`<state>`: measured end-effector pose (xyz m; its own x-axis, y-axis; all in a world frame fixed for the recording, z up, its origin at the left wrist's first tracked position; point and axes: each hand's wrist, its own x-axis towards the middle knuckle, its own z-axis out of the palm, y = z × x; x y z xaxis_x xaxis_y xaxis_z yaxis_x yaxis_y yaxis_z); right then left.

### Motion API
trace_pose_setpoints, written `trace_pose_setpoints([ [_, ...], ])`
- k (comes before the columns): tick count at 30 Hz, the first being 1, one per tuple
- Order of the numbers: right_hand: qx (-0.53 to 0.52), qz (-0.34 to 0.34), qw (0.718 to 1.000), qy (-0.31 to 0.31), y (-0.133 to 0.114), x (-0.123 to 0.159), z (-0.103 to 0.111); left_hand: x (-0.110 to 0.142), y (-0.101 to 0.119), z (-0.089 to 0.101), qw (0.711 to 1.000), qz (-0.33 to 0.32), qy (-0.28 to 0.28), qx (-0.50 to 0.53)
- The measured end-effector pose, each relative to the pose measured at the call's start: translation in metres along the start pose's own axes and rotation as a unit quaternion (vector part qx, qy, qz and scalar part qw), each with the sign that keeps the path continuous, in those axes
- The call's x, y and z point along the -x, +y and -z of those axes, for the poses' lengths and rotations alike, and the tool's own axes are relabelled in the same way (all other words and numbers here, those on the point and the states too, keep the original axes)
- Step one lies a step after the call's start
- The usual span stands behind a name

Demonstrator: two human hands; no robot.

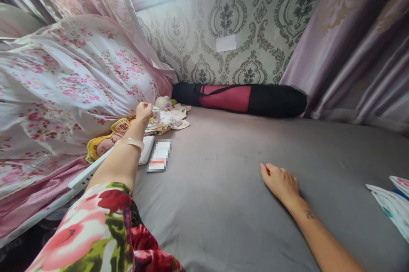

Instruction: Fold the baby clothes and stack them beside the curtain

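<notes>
My left hand [143, 111] reaches far out to the left edge of the grey bed sheet [230, 187], its fingers closed on a small white object [156, 113] beside a heap of printed cloth [169, 119]. A pale bangle [129, 142] circles that wrist. My right hand [280, 181] lies flat on the sheet, palm down, fingers together and stretched, holding nothing.
A floral quilt [70, 80] is piled at the left. A black and red roll bag [239, 98] lies along the patterned wall. A small packet [159, 156] and a white flat thing [147, 149] lie near my left arm. Folded cloth [391, 206] sits at the right edge.
</notes>
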<state>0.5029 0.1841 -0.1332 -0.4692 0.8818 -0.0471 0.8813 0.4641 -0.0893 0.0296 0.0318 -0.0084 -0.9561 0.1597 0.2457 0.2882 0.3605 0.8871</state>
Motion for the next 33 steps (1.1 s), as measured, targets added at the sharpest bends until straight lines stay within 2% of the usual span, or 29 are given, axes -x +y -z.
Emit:
trace_pose_setpoints([
  [3,-0.001,0.004,1.0,-0.002,0.001,0.0,0.001,0.007,0.026,-0.018,0.99,-0.019,-0.06,0.128],
  [6,-0.009,0.007,1.0,-0.004,0.002,-0.001,0.001,0.021,0.049,-0.032,0.97,-0.039,-0.11,0.215],
  [11,-0.023,0.012,1.0,0.004,0.004,0.0,0.0,0.056,0.075,-0.055,0.918,-0.051,-0.181,0.349],
  [16,-0.028,0.015,0.999,0.02,0.005,0.001,-0.002,0.106,0.092,-0.082,0.87,-0.045,-0.219,0.44],
  [22,-0.046,0.021,0.998,0.039,0.009,0.003,-0.005,0.178,0.107,-0.117,0.859,-0.021,-0.221,0.462],
  [25,-0.099,0.021,0.993,0.056,0.014,0.001,-0.009,0.214,0.112,-0.131,0.848,0.002,-0.244,0.471],
  [27,-0.183,0.041,0.979,0.086,0.017,-0.001,-0.011,0.239,0.116,-0.137,0.837,0.018,-0.258,0.483],
  [30,-0.331,0.074,0.929,0.15,0.017,-0.002,-0.01,0.273,0.122,-0.139,0.82,0.037,-0.281,0.498],
  [33,-0.413,0.072,0.889,0.185,0.007,0.0,-0.003,0.303,0.129,-0.136,0.807,0.035,-0.315,0.498],
])
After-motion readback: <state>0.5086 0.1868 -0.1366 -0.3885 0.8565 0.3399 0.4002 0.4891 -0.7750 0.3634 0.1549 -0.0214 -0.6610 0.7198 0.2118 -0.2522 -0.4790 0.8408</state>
